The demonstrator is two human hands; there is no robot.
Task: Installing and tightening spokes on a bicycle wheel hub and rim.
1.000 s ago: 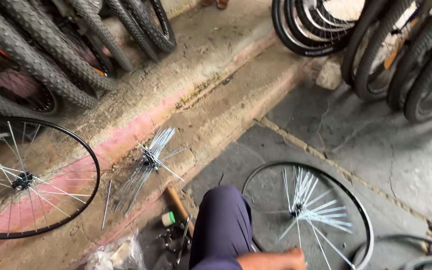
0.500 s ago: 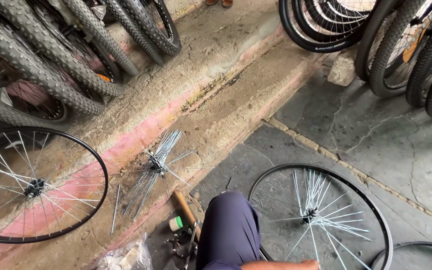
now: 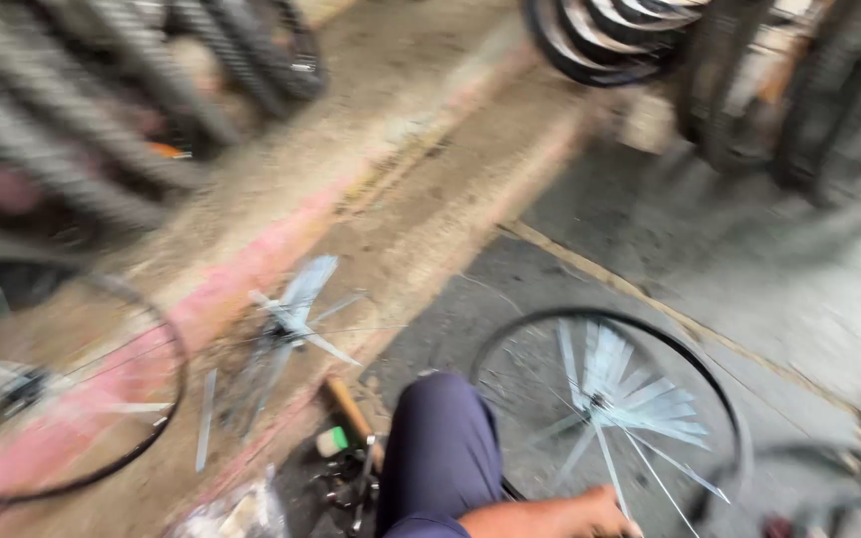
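Your one visible hand (image 3: 560, 518) sits at the bottom edge of the view, resting over your knee (image 3: 440, 438) in dark trousers; which hand it is cannot be told. Its fingers (image 3: 618, 520) curl loosely at the near edge of the bicycle wheel rim (image 3: 510, 334), and blur hides whether they grip a spoke. The rim lies flat on the grey floor (image 3: 749, 279), with its hub (image 3: 600, 402) near centre and spokes fanning toward the right. On the raised step (image 3: 421, 229) to the left lie a loose hub with spokes (image 3: 286, 324) and another wheel (image 3: 166, 349). A wooden-handled tool (image 3: 351, 406) lies beside your knee, its long axis running up-left to down-right.
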